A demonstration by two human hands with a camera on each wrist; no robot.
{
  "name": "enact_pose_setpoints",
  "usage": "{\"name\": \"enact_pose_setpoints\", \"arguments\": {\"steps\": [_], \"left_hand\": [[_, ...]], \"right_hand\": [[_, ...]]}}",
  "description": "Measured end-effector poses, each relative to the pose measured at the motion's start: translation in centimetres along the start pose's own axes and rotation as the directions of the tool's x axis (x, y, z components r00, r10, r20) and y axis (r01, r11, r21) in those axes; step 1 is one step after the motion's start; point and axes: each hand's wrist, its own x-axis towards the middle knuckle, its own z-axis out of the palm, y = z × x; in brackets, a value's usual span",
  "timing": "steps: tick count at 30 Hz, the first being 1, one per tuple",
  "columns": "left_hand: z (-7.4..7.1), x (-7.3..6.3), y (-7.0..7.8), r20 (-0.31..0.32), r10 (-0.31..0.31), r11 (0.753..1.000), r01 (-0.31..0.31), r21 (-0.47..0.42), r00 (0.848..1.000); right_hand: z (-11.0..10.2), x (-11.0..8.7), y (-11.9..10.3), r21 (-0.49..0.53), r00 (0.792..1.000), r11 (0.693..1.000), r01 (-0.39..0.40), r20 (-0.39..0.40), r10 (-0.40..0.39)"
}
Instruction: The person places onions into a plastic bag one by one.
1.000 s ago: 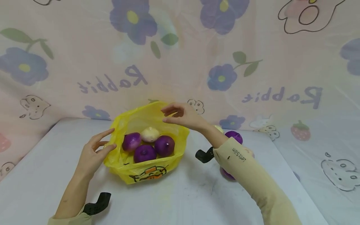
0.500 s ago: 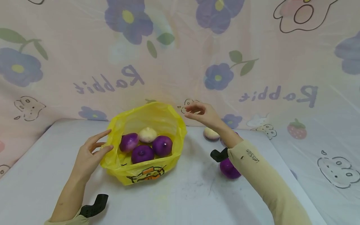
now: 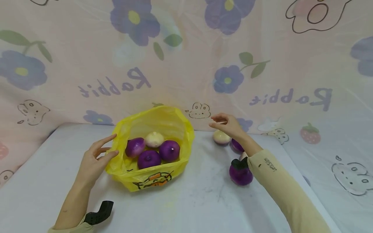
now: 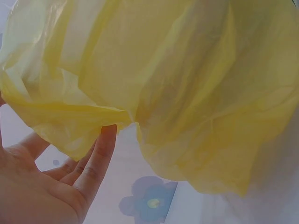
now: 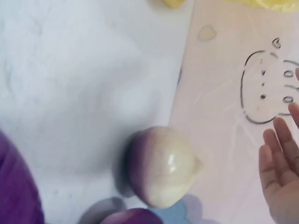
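Note:
A yellow plastic bag stands with its mouth spread wide. Inside lie several onions, among them a pale onion and a purple onion. My left hand touches the bag's left rim, thumb and fingers apart; the left wrist view shows a fingertip against the yellow film. To the right, my right hand hovers, holding nothing, above a pale onion tinged purple at its base. In the right wrist view that onion sits apart from the relaxed fingers.
Right of the bag, a purple onion stands nearer the front, partly behind the black wrist camera. Another purple onion and a pale one are partly hidden by the right forearm. A patterned curtain hangs behind the white table.
My right hand has moved from over the bag's mouth to the right, above the loose onions, and these have come into fuller view. My left hand stays at the bag's rim.

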Motion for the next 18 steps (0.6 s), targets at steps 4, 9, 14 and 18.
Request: {"name": "enact_pose_setpoints", "arguments": {"steps": [4,9,14,18], "left_hand": [[-0.1,0.0,0.1,-0.002,-0.019,1.0,0.019,0.014,1.0],[-0.1,0.0,0.1,0.004,-0.021,1.0,0.021,0.018,1.0],[-0.2,-0.1,0.1,0.005,-0.019,1.0,0.019,0.015,1.0],[-0.2,-0.1,0.0,0.011,-0.024,1.0,0.024,0.007,1.0]], "right_hand": [[-0.1,-0.1,1.0,-0.063,0.999,0.997,-0.041,0.012,0.042],[-0.1,-0.3,2.1,-0.134,0.991,0.985,-0.113,0.053,0.121],[0.1,-0.4,2.8,-0.154,0.981,0.974,-0.166,0.075,0.18],[0.2,-0.3,3.3,-0.185,0.975,0.965,-0.186,0.089,0.205]]}}
